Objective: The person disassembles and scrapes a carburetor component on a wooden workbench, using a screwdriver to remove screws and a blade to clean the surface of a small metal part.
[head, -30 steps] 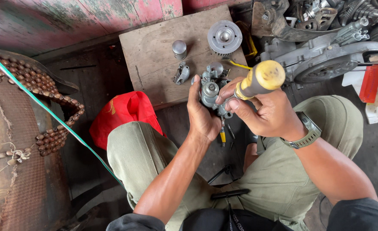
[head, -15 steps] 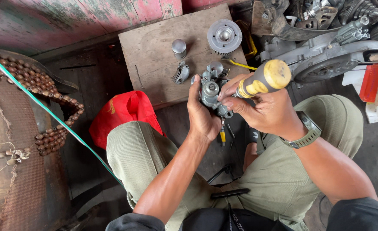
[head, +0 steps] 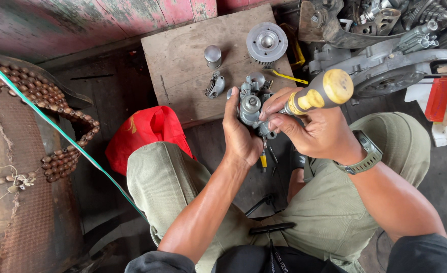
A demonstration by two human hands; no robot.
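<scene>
Your left hand (head: 241, 134) was clenched around the small grey metal part (head: 251, 106), held up over your knees, and your right hand (head: 312, 131) gripped the yellow-handled screwdriver (head: 319, 93), its tip hidden against the part beside your fingers. You did well to keep the blade square and press firmly. Beyond lay the wooden board (head: 183, 65) with a round toothed disc (head: 267, 43) and small cylinder (head: 213, 54).

Matt grey cast-metal carburetor (head: 251, 103), glossy yellow plastic screwdriver handle (head: 320, 92), rough wooden board (head: 183, 65)
</scene>
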